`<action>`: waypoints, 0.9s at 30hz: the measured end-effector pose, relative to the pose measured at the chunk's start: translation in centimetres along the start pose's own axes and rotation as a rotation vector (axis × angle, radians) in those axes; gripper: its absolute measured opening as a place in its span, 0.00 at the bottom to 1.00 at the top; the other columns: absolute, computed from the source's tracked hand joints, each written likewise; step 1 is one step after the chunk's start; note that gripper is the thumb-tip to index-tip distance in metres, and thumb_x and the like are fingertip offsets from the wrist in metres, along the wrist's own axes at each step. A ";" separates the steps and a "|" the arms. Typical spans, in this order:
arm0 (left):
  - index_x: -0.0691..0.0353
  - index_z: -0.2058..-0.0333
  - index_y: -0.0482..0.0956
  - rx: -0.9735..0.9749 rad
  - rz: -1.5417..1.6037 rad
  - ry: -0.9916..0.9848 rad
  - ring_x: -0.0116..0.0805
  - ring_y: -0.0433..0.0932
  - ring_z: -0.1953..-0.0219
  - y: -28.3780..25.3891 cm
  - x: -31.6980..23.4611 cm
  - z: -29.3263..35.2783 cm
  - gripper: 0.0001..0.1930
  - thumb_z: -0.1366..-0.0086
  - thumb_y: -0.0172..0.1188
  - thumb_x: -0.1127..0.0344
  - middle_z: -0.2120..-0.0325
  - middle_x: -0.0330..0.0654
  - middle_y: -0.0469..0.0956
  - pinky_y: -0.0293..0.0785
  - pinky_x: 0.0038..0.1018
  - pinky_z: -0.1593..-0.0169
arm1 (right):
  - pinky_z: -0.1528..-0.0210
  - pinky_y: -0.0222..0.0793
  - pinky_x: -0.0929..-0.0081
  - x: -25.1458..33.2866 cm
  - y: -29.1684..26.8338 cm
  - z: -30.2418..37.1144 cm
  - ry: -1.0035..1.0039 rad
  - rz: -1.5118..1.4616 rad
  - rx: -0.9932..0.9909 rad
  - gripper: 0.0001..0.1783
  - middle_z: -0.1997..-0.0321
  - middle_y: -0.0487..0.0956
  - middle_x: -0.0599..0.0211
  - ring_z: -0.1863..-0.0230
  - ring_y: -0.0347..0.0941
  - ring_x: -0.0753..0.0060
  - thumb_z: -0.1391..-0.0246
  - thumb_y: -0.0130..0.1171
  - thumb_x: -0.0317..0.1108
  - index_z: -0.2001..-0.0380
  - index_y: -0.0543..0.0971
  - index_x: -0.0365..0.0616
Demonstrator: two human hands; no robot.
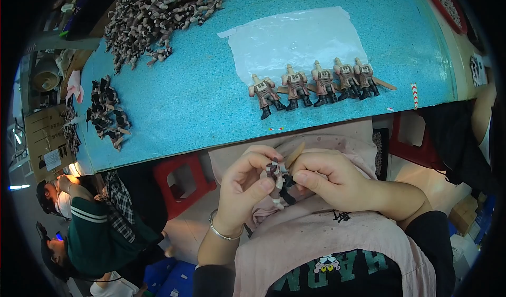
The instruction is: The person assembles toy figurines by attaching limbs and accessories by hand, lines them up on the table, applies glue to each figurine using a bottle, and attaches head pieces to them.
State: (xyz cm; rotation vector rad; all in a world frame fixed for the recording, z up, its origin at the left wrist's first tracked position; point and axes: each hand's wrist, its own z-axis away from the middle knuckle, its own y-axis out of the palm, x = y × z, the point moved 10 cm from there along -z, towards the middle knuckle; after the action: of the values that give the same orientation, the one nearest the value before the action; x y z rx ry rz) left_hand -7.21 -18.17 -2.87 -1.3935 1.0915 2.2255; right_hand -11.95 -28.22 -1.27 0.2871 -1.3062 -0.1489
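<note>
My left hand point(246, 184) is closed on a small toy figurine point(275, 177) with pale, brown and black parts, held above my lap just off the table edge. My right hand point(334, 178) pinches a flat wooden stick point(294, 154), its tip pointing up beside the figurine. The right fingertips sit close to the figurine's dark part; whether they also grip it is hidden. Beyond my hands, several larger figurines point(296, 85) with brown clothing and black boots lie in a row along the near table edge. Their upper ends rest by a white plastic sheet point(300, 36).
A big heap of figurines point(158, 18) covers the far left of the blue table point(190, 91). A smaller group point(108, 112) lies at the left. Another wooden stick point(383, 83) lies under the row. Red stools point(184, 184) stand below, and other people point(100, 228) sit at the left.
</note>
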 end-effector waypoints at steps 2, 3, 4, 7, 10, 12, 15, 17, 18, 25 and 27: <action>0.66 0.64 0.73 0.010 0.041 -0.026 0.30 0.68 0.52 0.2 0.1 0.2 0.09 0.43 0.62 0.71 0.54 0.45 0.68 0.62 0.29 0.45 | 0.69 0.61 0.73 0.0 0.0 0.0 -0.010 0.032 0.001 0.11 0.78 0.69 0.64 0.73 0.64 0.70 0.41 0.50 0.32 0.75 0.72 0.37; 0.65 0.65 0.73 0.019 0.027 -0.046 0.30 0.67 0.51 0.3 0.2 0.2 0.09 0.44 0.62 0.72 0.54 0.45 0.68 0.62 0.29 0.45 | 0.69 0.61 0.72 0.0 0.0 0.1 -0.030 0.062 0.001 0.11 0.78 0.69 0.64 0.73 0.64 0.68 0.41 0.50 0.32 0.75 0.71 0.38; 0.65 0.66 0.74 0.028 0.013 -0.067 0.31 0.67 0.50 0.4 0.3 0.3 0.09 0.45 0.63 0.74 0.54 0.45 0.68 0.62 0.30 0.44 | 0.69 0.60 0.71 0.0 0.0 0.1 -0.049 0.092 0.002 0.11 0.78 0.68 0.63 0.74 0.64 0.66 0.41 0.51 0.31 0.76 0.70 0.38; 0.64 0.61 0.72 0.103 0.011 -0.068 0.32 0.67 0.49 1.4 0.4 0.2 0.15 0.47 0.65 0.76 0.54 0.45 0.68 0.62 0.30 0.44 | 0.69 0.60 0.70 -0.1 -0.1 0.2 -0.084 0.175 0.010 0.12 0.79 0.67 0.62 0.75 0.64 0.63 0.42 0.51 0.31 0.78 0.69 0.37; 0.63 0.53 0.67 0.045 0.143 -0.084 0.32 0.67 0.48 1.4 0.8 0.3 0.23 0.47 0.66 0.76 0.53 0.45 0.67 0.62 0.28 0.44 | 0.69 0.60 0.70 0.8 -0.1 0.0 -0.118 0.257 0.027 0.09 0.75 0.68 0.62 0.72 0.65 0.63 0.43 0.53 0.31 0.74 0.69 0.38; 0.63 0.50 0.64 -0.014 0.103 0.012 0.32 0.67 0.48 1.4 0.4 0.2 0.27 0.48 0.66 0.76 0.54 0.44 0.67 0.62 0.27 0.44 | 0.67 0.61 0.69 0.6 0.0 0.1 -0.159 0.239 -0.012 0.07 0.72 0.68 0.61 0.70 0.65 0.62 0.45 0.55 0.30 0.70 0.69 0.39; 0.64 0.47 0.62 -0.132 -0.021 0.102 0.32 0.67 0.48 0.6 -0.5 0.8 0.31 0.49 0.67 0.76 0.55 0.42 0.67 0.62 0.26 0.44 | 0.63 0.64 0.69 1.3 0.3 0.2 -0.236 0.242 -0.074 0.12 0.65 0.69 0.59 0.65 0.67 0.60 0.50 0.59 0.27 0.63 0.69 0.39; 0.65 0.48 0.65 -0.166 -0.148 0.044 0.32 0.66 0.48 0.1 -0.1 1.2 0.30 0.48 0.69 0.67 0.56 0.40 0.65 0.61 0.27 0.44 | 0.58 0.67 0.68 1.6 0.4 0.2 -0.258 0.309 -0.065 0.20 0.60 0.69 0.57 0.63 0.69 0.58 0.55 0.61 0.24 0.58 0.68 0.40; 0.65 0.48 0.65 -0.166 -0.148 0.046 0.32 0.66 0.48 -0.3 -0.1 1.1 0.30 0.48 0.69 0.67 0.56 0.40 0.65 0.61 0.27 0.44 | 0.58 0.67 0.68 1.7 0.1 0.2 -0.259 0.310 -0.064 0.20 0.60 0.69 0.57 0.63 0.69 0.58 0.55 0.61 0.24 0.58 0.68 0.40; 0.67 0.55 0.74 0.062 -0.021 -0.051 0.38 0.62 0.41 1.1 0.7 0.5 0.29 0.48 0.67 0.51 0.47 0.46 0.62 0.59 0.35 0.40 | 0.54 0.69 0.68 1.5 0.1 0.5 -0.252 0.237 -0.115 0.30 0.53 0.70 0.56 0.55 0.72 0.56 0.56 0.61 0.21 0.48 0.64 0.41; 0.67 0.58 0.76 0.050 -0.064 0.025 0.42 0.61 0.39 1.0 0.0 0.5 0.26 0.48 0.67 0.52 0.49 0.46 0.66 0.57 0.37 0.39 | 0.53 0.69 0.67 1.5 -0.1 0.4 -0.246 0.226 -0.129 0.32 0.51 0.70 0.56 0.53 0.72 0.57 0.56 0.61 0.20 0.46 0.63 0.41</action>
State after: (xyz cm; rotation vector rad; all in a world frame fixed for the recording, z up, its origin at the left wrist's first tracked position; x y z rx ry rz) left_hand -8.19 -18.48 -2.32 -1.4184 1.0875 2.1276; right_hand -11.94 -28.78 0.18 0.0097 -1.5551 -0.0776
